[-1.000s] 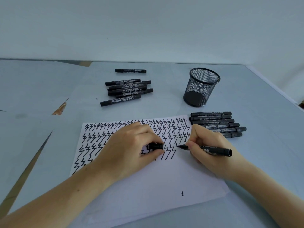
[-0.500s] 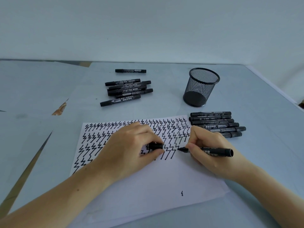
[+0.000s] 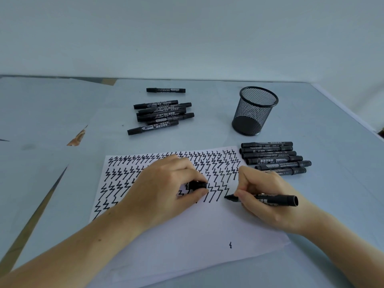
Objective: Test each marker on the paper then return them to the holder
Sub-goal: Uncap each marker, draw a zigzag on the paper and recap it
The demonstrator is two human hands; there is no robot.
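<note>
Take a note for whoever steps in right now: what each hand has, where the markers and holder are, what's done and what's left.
Right hand: holds an uncapped marker, tip on the paper at the end of the newest zigzag row.
Left hand: pinches the cap and rests on the paper.
Mesh holder: upright beyond the paper, appears empty.
Capped markers: far pile and row beside the paper's right edge.
Done: many rows of zigzags.
Left: cap this marker; which pile is untested cannot be told; nothing is in the holder yet.
</note>
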